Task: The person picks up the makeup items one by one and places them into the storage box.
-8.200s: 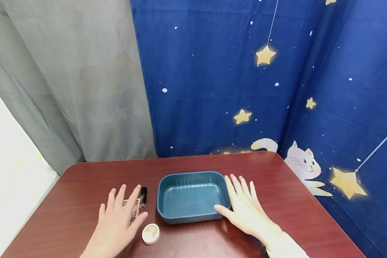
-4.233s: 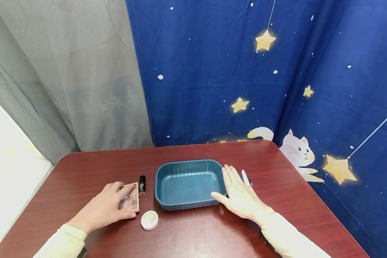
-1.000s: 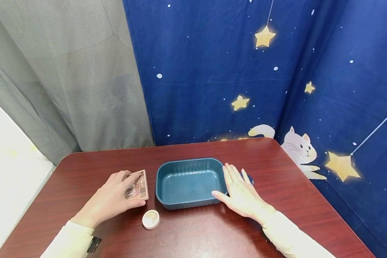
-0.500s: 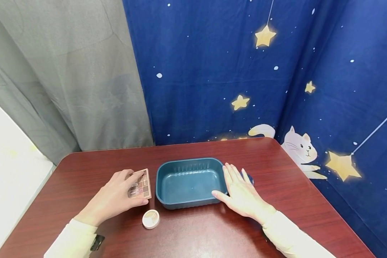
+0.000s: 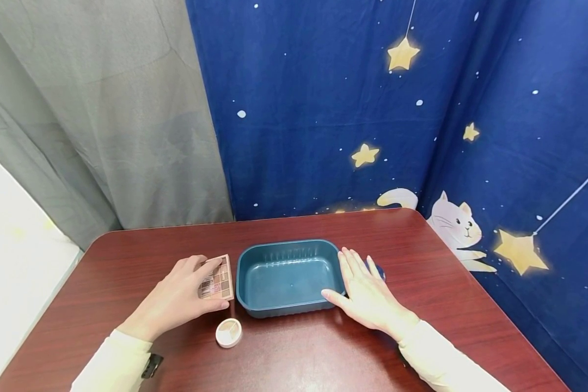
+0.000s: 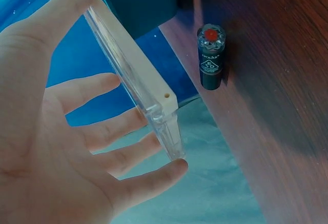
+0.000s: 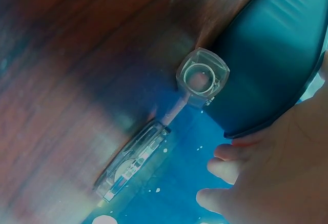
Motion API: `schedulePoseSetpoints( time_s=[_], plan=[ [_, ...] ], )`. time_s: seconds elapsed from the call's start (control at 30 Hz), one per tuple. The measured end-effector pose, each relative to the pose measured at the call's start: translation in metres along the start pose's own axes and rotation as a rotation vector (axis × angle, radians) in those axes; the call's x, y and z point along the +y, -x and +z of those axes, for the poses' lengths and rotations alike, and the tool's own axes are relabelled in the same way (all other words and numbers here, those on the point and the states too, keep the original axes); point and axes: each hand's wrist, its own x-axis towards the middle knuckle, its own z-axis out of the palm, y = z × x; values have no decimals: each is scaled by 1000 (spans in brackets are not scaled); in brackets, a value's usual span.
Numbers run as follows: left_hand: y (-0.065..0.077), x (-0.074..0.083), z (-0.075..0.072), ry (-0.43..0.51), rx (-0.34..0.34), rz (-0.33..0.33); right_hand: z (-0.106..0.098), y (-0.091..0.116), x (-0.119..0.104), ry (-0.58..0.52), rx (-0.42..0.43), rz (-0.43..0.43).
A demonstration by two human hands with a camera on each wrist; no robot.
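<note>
My left hand [image 5: 178,296] holds an eyeshadow palette [image 5: 218,280] above the table, just left of a teal plastic basin [image 5: 255,311]. In the left wrist view the palette [image 6: 138,70] is seen edge-on, with a clear lid, gripped between thumb and fingers. My right hand [image 5: 367,296] rests with straight fingers on the basin's right side. A round white pan of pale cream makeup [image 5: 228,332] lies in front of the left hand. A small black tube with a clear, red-centred end [image 6: 211,57] shows in the left wrist view; the left hand and palette hide it from the head view.
Right of the basin, mostly behind the right hand, is a dark blue object [image 5: 380,272]. The right wrist view shows a clear squarish bottle [image 7: 202,78] and a flat clear-edged case [image 7: 133,160] there. Curtains [image 5: 299,109] stand behind the reddish table [image 5: 294,359].
The left hand, open above the palette at first, has taken hold of it, lifted it and carried it right to the basin's left side. The right hand has stayed at the basin.
</note>
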Motion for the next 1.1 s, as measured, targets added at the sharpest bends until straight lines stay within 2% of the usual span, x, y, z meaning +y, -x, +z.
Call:
schedulePoseSetpoints(
  time_s=[0.3, 0.6, 0.83, 1.1],
  plan=[
    [-2, 3, 1, -5, 4, 0, 0, 0, 0, 5, -24, 12],
    [-3, 6, 0, -8, 4, 4, 0, 0, 0, -3, -5, 2],
    [-3, 7, -2, -11, -1, 1, -1, 0, 0, 6, -31, 17],
    [-6, 10, -2, -9, 4, 12, -1, 0, -1, 3, -21, 6]
  ],
)
